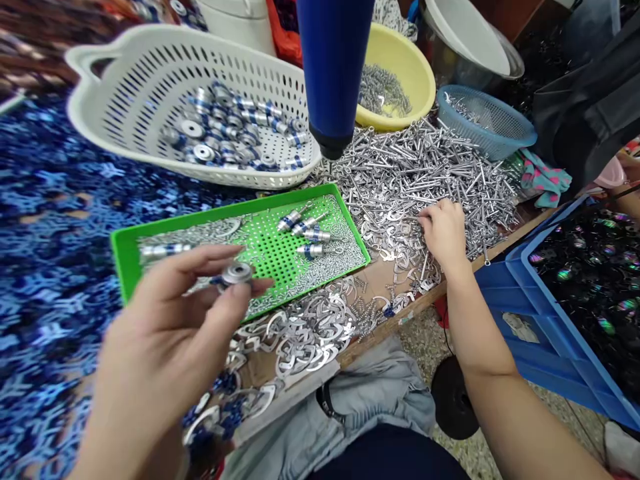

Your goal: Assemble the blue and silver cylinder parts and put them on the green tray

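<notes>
My left hand (170,333) pinches a silver cylindrical metal part (237,272) with a blue band, its round, holed end turned up. It is above the near-left side of a green perforated tray (165,225). Inside the tray lie several similar silver-and-blue cylinders (311,251), some with rods sticking out, among many tiny metal pieces. My right hand (445,233) reaches into a heap of thin metal rods with ringed ends (420,160) and flat curved metal pieces (395,233). Its fingertips are pressed together; what they hold is hidden.
An upright blue power screwdriver (335,67) hangs over the tray's far edge. Behind are a white basket (125,87) of cylinders, a yellow bowl (423,73) and a blue basket (500,137). Blue pieces (45,267) cover the left; a blue crate (525,347) stands right.
</notes>
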`<state>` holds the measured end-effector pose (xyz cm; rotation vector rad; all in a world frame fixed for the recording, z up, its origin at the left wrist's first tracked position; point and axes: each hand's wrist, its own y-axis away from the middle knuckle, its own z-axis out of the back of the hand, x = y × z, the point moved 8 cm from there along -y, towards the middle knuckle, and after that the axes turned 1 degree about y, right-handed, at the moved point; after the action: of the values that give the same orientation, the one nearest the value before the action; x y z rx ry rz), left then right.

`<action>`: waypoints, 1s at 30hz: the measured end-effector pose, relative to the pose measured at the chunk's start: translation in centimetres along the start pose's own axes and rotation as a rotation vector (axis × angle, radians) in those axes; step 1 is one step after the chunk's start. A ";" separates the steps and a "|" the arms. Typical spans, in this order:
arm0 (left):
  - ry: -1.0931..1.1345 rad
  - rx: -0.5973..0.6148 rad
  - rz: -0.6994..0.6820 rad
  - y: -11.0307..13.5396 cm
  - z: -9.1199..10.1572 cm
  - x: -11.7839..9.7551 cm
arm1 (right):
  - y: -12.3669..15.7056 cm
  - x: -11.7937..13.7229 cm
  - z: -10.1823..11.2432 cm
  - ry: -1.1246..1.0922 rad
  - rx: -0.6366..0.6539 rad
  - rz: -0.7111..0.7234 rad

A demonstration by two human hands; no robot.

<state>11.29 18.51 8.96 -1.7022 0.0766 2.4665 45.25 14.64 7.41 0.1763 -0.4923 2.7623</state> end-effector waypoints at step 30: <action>-1.000 0.519 -0.315 3.7 -15.0 -1.8 | 11.8 4.1 0.1 -0.907 0.000 -0.348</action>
<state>25.26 12.81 5.08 -0.1855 0.2722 2.4416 37.39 5.41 4.56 1.3907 -0.5881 2.2061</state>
